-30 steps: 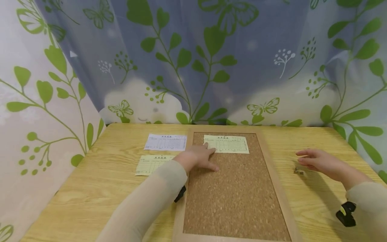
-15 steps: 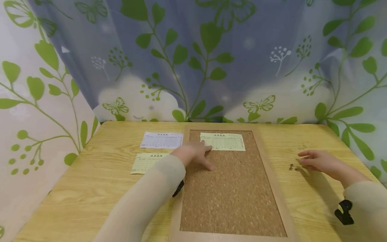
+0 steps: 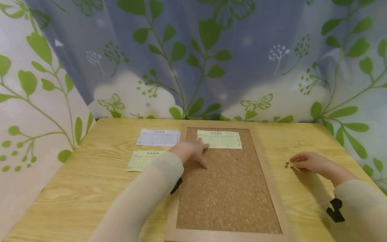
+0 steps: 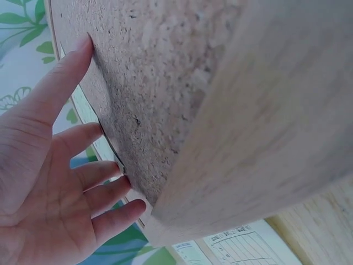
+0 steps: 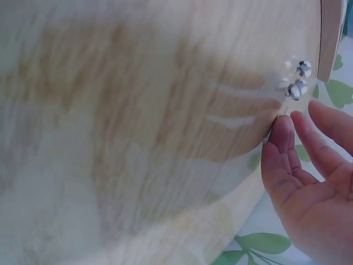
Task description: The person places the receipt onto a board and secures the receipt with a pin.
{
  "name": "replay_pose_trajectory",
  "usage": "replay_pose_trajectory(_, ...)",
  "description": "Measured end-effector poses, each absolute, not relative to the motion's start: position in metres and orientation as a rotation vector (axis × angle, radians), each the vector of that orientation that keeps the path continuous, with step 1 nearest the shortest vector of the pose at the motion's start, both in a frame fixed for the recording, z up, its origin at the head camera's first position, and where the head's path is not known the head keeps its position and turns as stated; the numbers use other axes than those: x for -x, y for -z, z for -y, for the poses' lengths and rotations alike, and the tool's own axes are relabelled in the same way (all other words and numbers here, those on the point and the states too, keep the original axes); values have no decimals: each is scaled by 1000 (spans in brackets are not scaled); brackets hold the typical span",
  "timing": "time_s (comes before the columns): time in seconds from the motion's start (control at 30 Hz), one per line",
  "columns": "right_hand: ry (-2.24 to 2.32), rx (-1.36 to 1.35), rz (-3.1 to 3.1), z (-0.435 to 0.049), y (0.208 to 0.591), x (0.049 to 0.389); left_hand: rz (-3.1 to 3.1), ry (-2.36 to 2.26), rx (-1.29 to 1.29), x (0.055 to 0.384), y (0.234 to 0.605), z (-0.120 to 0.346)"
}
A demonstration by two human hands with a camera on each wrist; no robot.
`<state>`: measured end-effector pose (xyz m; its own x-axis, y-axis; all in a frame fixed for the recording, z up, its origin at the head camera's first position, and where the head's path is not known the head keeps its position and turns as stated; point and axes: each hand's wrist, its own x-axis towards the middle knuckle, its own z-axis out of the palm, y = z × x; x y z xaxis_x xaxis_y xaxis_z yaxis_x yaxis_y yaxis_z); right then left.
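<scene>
Slip (image 3: 225, 139) on the board (image 3: 229, 191) is touched at its near left corner by the left hand (image 3: 193, 151), fingers spread. Pins (image 5: 294, 91) are clustered on the table (image 3: 84, 188) just beside the right hand's (image 3: 311, 163) bent fingers; whether anything is pinched cannot be told.

The place looks homelike, though whether it is a home or a small office cannot be told. A leafy, butterfly-printed curtain (image 3: 239, 64) hangs beyond the left hand (image 3: 192, 151) and right hand (image 3: 312, 164); beneath both spreads a wood-grained table (image 3: 87, 188), with a cork board (image 3: 226, 191) under the left hand.
</scene>
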<state>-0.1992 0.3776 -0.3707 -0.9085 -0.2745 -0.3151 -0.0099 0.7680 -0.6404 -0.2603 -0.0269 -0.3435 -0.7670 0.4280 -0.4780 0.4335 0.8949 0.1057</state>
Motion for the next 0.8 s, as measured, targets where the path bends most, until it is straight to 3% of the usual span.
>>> replay_pose_trajectory(0.8, 839, 342, -2726, -377, 381, 199, -2548, 37, -648, 262, 342, 25)
